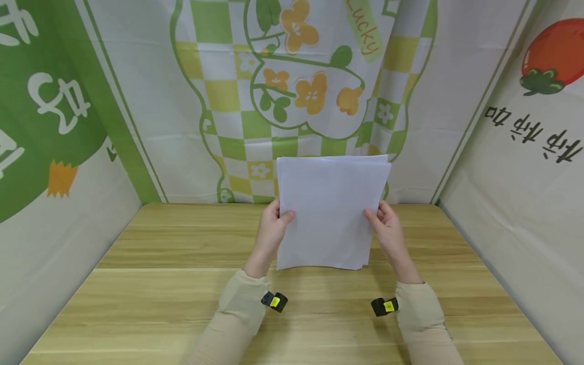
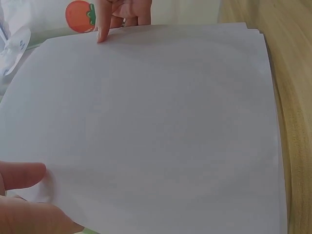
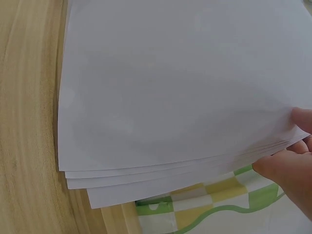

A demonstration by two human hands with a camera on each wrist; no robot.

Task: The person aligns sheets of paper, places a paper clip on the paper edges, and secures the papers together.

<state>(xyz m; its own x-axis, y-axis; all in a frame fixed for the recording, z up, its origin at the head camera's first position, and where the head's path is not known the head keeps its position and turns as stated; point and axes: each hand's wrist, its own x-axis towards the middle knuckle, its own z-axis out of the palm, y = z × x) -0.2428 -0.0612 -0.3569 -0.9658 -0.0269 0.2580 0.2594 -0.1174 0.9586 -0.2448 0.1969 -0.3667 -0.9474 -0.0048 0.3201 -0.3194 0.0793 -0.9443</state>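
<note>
Several white sheets of paper [image 1: 330, 213] stand upright between my two hands, their lower edges close over the wooden table. My left hand [image 1: 272, 226] pinches the stack's left edge, thumb on the near face and fingers behind. On the opposite edge my right hand [image 1: 388, 228] pinches the sheets the same way. In the right wrist view the sheets [image 3: 175, 97] are fanned unevenly, their edges stepped at one corner. From the left wrist, the paper [image 2: 161, 122] fills most of the view, with the right hand [image 2: 124, 14] at its far edge.
The wooden table [image 1: 159, 284] spreads beneath the hands. Behind it hangs a green-and-yellow checkered curtain [image 1: 223, 96] with flowers. White printed cloth walls stand on both sides, the right one with a red persimmon picture [image 1: 554, 53]. Each wrist wears a black camera mount [image 1: 276, 301].
</note>
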